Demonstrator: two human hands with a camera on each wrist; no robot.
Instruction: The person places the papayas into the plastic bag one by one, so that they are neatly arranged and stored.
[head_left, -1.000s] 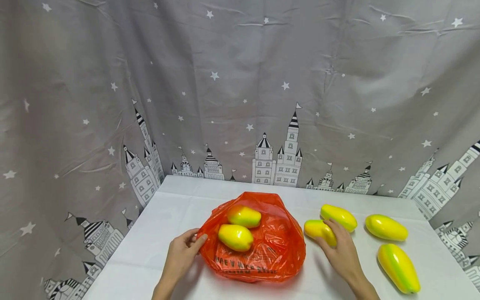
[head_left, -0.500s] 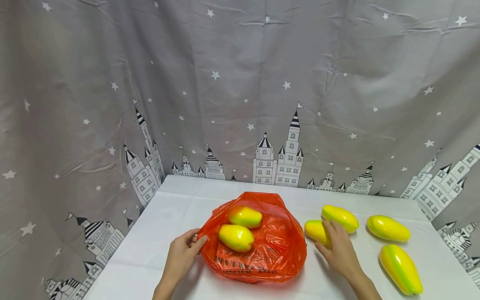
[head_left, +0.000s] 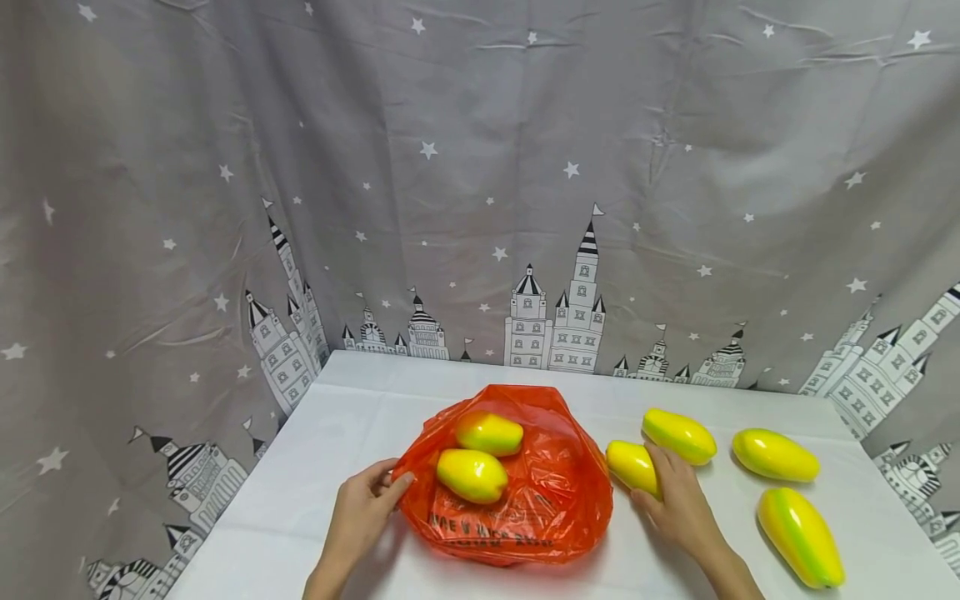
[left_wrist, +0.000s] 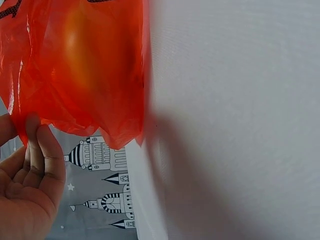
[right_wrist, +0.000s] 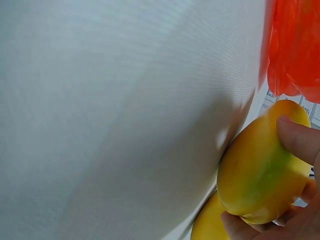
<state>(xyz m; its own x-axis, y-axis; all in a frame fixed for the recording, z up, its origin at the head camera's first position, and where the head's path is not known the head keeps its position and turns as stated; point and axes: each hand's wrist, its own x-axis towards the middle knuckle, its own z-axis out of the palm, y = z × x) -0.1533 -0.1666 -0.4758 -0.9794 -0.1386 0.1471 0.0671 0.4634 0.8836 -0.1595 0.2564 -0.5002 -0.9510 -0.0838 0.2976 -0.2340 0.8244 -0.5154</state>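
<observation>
A red plastic bag (head_left: 555, 492) lies on the table with its mouth spread wide, black print on its inner side. My left hand (head_left: 363, 508) pinches the bag's left rim between thumb and fingers. Inside the bag are two glossy yellow-green papayas (head_left: 472, 476), one behind the other. Just right of the bag, my right hand (head_left: 681, 504) grips another papaya (head_left: 632, 464). In the right wrist view the thumb lies over this papaya (right_wrist: 265, 165) and fingers curl at its near end; it appears to rest on the table, apart from the bag.
Behind the right hand lies a papaya (head_left: 678, 436). Farther right are a second papaya (head_left: 776, 455) and a third papaya (head_left: 801, 537) nearer the front. The white-covered table (head_left: 352, 400) ends at a grey curtain (head_left: 450, 208) printed with castles and stars.
My right hand's fingers have shifted on the papaya, and its near end has turned slightly. My left hand and the bag stay where they were.
</observation>
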